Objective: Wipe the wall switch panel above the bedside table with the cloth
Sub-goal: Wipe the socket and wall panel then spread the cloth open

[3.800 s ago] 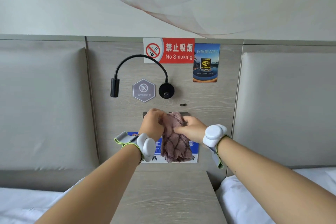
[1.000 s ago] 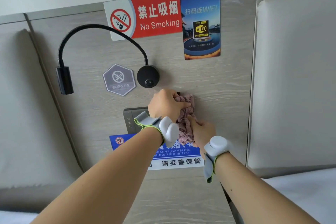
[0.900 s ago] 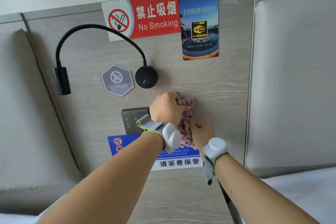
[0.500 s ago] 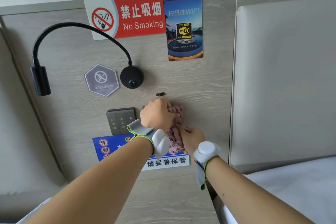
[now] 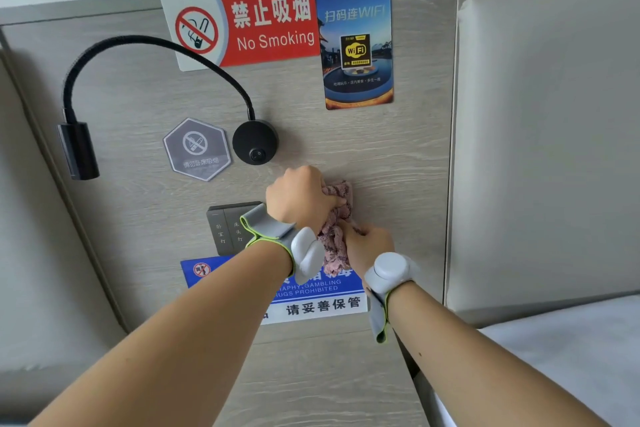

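Note:
A grey wall switch panel (image 5: 223, 229) is set in the wood-grain wall board; only its left part shows, the rest lies behind my left wrist and the cloth. A pink patterned cloth (image 5: 337, 211) is pressed against the wall over the panel's right side. My left hand (image 5: 299, 196) is closed around the cloth's upper part. Just below it, my right hand (image 5: 367, 243) grips the cloth's lower part. Both wrists carry grey bands with white pods.
A black gooseneck reading lamp (image 5: 78, 149) with a round base (image 5: 255, 142) hangs above left. A hexagonal no-smoking plaque (image 5: 196, 149), a red No Smoking sign (image 5: 242, 22), a WiFi card (image 5: 356, 47) and a blue notice (image 5: 311, 291) are stuck on the board. The bedside table top (image 5: 322, 381) is below.
Both hands stay closed on the cloth against the wall. They have shifted slightly up and right along the panel over the last second, and the camera has moved closer than at the start.

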`<state>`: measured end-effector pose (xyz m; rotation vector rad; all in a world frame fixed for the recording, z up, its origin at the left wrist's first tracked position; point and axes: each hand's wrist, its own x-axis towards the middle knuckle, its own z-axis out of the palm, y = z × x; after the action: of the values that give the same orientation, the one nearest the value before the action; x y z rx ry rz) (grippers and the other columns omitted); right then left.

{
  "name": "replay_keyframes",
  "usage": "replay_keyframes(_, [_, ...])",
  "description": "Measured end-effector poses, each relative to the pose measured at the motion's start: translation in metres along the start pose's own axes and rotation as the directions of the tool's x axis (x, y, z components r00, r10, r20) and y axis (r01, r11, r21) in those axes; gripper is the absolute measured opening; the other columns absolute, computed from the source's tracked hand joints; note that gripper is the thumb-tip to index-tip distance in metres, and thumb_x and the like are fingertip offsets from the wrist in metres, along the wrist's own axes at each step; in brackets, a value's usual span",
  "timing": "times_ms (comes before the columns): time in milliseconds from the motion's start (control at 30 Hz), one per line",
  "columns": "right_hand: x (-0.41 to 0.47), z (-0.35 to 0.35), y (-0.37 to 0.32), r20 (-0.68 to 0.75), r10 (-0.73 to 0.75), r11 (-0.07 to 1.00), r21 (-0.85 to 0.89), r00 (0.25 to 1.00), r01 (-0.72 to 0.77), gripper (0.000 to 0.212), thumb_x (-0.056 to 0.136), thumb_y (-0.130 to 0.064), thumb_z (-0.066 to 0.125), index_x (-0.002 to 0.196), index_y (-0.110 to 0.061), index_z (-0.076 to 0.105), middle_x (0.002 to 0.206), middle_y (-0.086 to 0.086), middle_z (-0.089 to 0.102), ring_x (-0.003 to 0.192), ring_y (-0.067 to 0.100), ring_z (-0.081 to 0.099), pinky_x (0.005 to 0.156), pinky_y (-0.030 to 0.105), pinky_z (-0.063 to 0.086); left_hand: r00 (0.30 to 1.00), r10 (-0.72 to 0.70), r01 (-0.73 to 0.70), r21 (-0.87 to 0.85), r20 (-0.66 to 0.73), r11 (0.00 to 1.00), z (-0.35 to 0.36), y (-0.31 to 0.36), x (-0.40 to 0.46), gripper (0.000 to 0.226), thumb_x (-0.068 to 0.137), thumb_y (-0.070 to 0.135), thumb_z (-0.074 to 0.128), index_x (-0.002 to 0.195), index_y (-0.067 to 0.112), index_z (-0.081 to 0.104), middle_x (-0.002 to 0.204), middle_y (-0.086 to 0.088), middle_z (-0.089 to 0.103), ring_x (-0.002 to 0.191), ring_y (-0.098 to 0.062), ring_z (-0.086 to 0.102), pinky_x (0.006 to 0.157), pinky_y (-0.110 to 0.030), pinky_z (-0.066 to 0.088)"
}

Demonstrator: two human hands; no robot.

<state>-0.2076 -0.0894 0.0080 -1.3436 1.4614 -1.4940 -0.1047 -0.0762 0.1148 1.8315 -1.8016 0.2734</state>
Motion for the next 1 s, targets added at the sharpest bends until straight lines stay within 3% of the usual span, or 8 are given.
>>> replay_keyframes(100, [0.0, 0.0, 0.01, 0.006, 0.03, 0.998, -0.056, 1.0, -0.03, 0.056, 0.091, -0.028, 0.064, 0.044, -0.014, 0.036, 0.047, 0.005, 0.035, 0.058, 0.021, 0.029, 0.058, 0.034, 0.029, 0.998, 0.009, -0.012, 0.065, 0.056, 0.998, 0.009, 0.001, -0.009, 0.038, 0.08, 0.051, 0.074, 0.081, 0.016, 0.058, 0.092, -0.004, 0.068, 0.076, -0.027, 0.058, 0.064, -0.031, 0.038])
replay_keyframes(233, [-0.001, -0.005, 0.023, 0.057, 0.007, 0.984, -0.175, 0.998, 0.003, 0.055, 0.093, -0.022, 0.059, 0.047, -0.016, 0.029, 0.053, 0.009, 0.034, 0.064, 0.021, 0.025, 0.06, 0.035, 0.026, 0.995, 0.004, -0.016, 0.115, 0.104, 0.993, 0.021, -0.005, -0.02, 0.03, 0.084, 0.049, 0.069, 0.089, 0.019, 0.065, 0.098, -0.005, 0.07, 0.083, -0.028, 0.062, 0.067, -0.03, 0.038])
replay_keyframes(433, [-0.001, -0.012, 0.018, 0.049, -0.103, 0.909, -0.4, 0.994, 0.114, 0.053, 0.09, -0.029, 0.06, 0.048, -0.011, 0.034, 0.048, 0.004, 0.031, 0.059, 0.02, 0.022, 0.051, 0.03, 0.022, 0.994, -0.029, 0.022, 0.065, 0.105, 0.998, 0.029, -0.018, -0.028, 0.032, 0.084, 0.049, 0.066, 0.09, 0.018, 0.068, 0.094, -0.005, 0.07, 0.08, -0.027, 0.061, 0.066, -0.029, 0.039])
replay_keyframes(567, [-0.006, -0.01, 0.02, 0.023, -0.199, 0.855, -0.485, 0.98, 0.184, 0.05, 0.088, -0.033, 0.062, 0.052, -0.014, 0.033, 0.047, 0.0, 0.032, 0.055, 0.022, 0.026, 0.05, 0.028, 0.022, 0.991, -0.049, 0.046, 0.027, 0.126, 0.999, 0.034, -0.033, -0.034, 0.036, 0.081, 0.052, 0.064, 0.071, 0.018, 0.056, 0.082, -0.003, 0.066, 0.071, -0.026, 0.056, 0.064, -0.028, 0.037])
replay_keyframes(733, [-0.012, -0.008, 0.013, 0.035, -0.276, 0.766, -0.596, 0.961, 0.241, 0.05, 0.086, -0.031, 0.063, 0.05, -0.012, 0.035, 0.044, 0.0, 0.036, 0.051, 0.021, 0.028, 0.046, 0.028, 0.021, 0.981, -0.088, 0.088, 0.009, 0.174, 0.996, 0.041, -0.053, -0.04, 0.04, 0.078, 0.051, 0.065, 0.064, 0.017, 0.05, 0.064, 0.0, 0.049, 0.065, -0.025, 0.053, 0.06, -0.028, 0.037])
replay_keyframes(1000, [-0.021, 0.018, 0.011, 0.054, -0.279, 0.689, -0.684, 0.959, 0.239, 0.047, 0.083, -0.035, 0.063, 0.053, -0.012, 0.036, 0.05, 0.001, 0.038, 0.059, 0.028, 0.033, 0.049, 0.029, 0.029, 0.969, -0.101, 0.083, 0.086, 0.225, 0.993, 0.043, -0.08, -0.043, 0.028, 0.082, 0.044, 0.061, 0.076, 0.016, 0.056, 0.075, -0.003, 0.055, 0.07, -0.028, 0.056, 0.063, -0.028, 0.04])
